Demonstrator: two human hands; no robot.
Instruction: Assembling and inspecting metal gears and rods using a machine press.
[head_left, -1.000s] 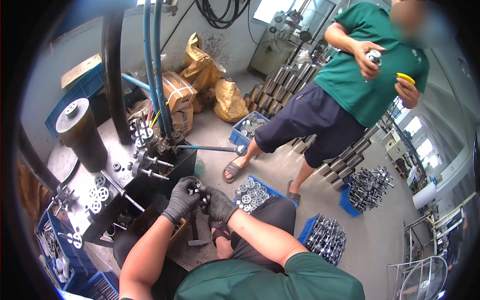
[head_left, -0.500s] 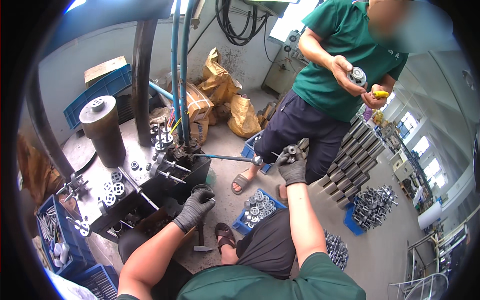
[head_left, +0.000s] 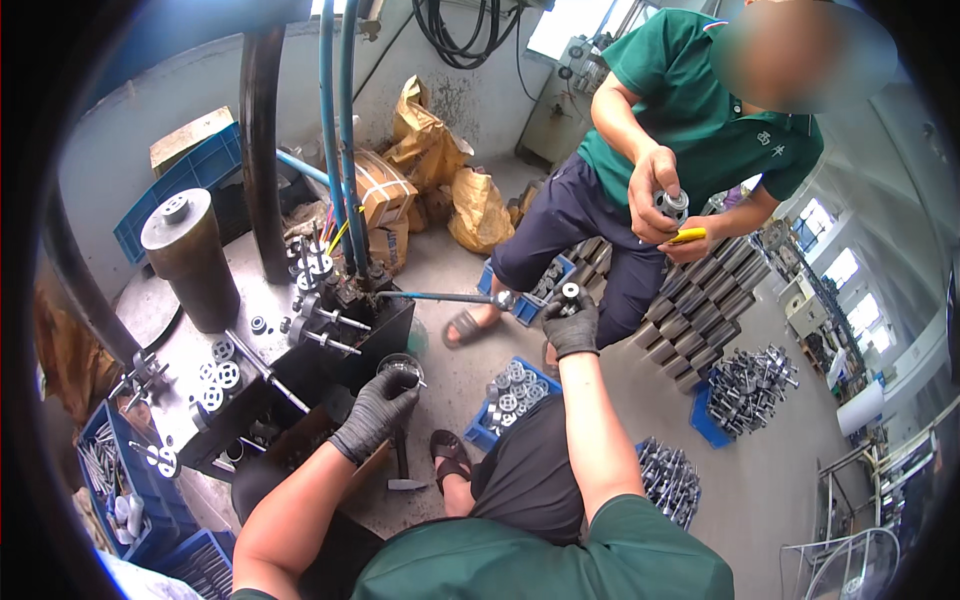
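Observation:
My left hand, in a grey glove, is closed beside the press table; a thin bright metal pin sticks out past its fingertips. Just beyond those fingers is a round metal ring or cup, partly covered by them. My right hand, also gloved, is raised in front of the other person's legs. Its fingers wrap a small cylindrical metal part with a bright round end facing up. How far that part reaches into the palm is hidden.
On the press table lie slotted metal discs and shafts. A lever juts over the floor. Blue bins hold discs and shaft assemblies. A hammer lies by my foot. Facing me, a person holds a metal part.
The view has shifted slightly. The part in my right hand now points its round end upward. The other person leans in, with the held metal part and yellow object lower and farther left.

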